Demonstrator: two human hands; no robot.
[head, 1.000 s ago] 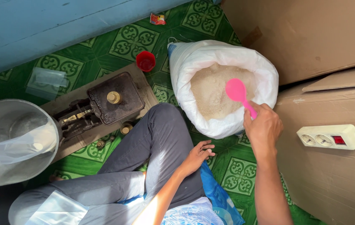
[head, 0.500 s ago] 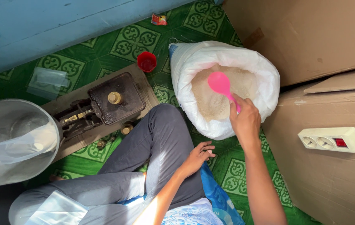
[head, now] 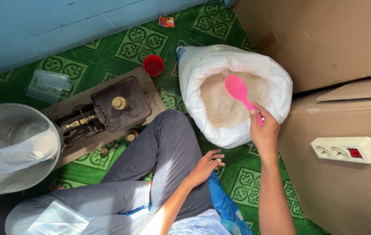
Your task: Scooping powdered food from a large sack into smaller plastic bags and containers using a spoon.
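**Scoop moves in over the grain**

Since a second ago the right hand has carried the pink scoop from the sack's right rim toward the middle of the frame, so its bowl now hangs over the pale grain in the open white sack. The fingers are curled shut around the scoop's handle, and the bowl looks empty, tilted down and leftward. The left hand has not shifted: it rests on the knee of the grey trousers, fingers loosely spread, gripping nothing.

At centre-left a dark balance scale sits on a board with a brass weight on its plate; a red cup stands just above it on the green patterned floor. A large clear bag-lined pan fills the left edge. A white power strip lies on the cardboard boxes at right.

By my reading, the step in hand is dipping for grain. That calls for pushing the bowl down into the heap and lifting it level, so nothing spills over the sack's rolled edge.
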